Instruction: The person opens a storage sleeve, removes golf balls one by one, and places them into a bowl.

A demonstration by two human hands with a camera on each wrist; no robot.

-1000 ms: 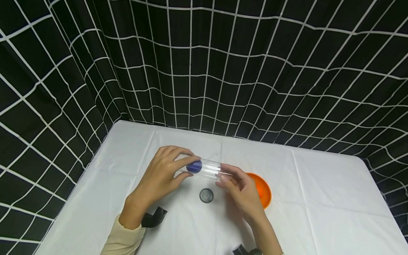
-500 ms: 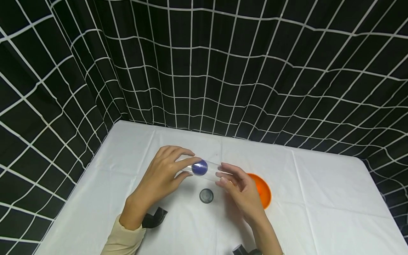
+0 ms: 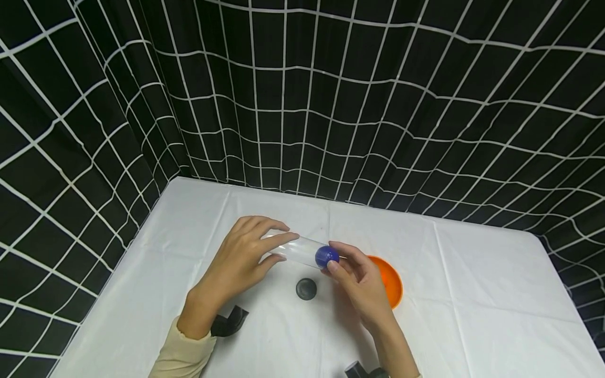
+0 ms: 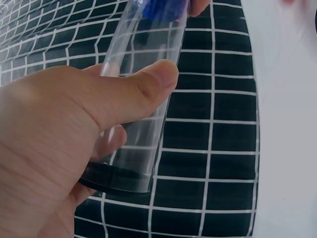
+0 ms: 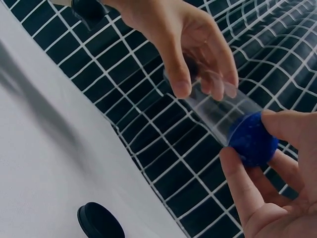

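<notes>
A clear plastic tube (image 3: 300,250) is held above the table, its left end in my left hand (image 3: 246,253). The left thumb lies along one side and the fingers curl round the other; a dark cap (image 4: 116,178) closes that end in the left wrist view. At the tube's right mouth sits a blue ball (image 3: 326,256), bulging partly out in the right wrist view (image 5: 253,140). My right hand (image 3: 361,275) has its thumb and fingers on opposite sides of the ball, pinching it right at the rim. The loose black cap (image 3: 306,289) lies on the table below.
An orange bowl (image 3: 389,283) stands behind my right hand, partly hidden by it. White cloth covers the table (image 3: 491,294). Black curtains with a white grid (image 3: 302,105) rise at the back and sides. Black wrist mounts (image 3: 230,321) stick out beside both forearms.
The blue ball has slid along inside the tube from the left hand's end to the right mouth, where the right fingers now hold it. Both hands have stayed nearly in place.
</notes>
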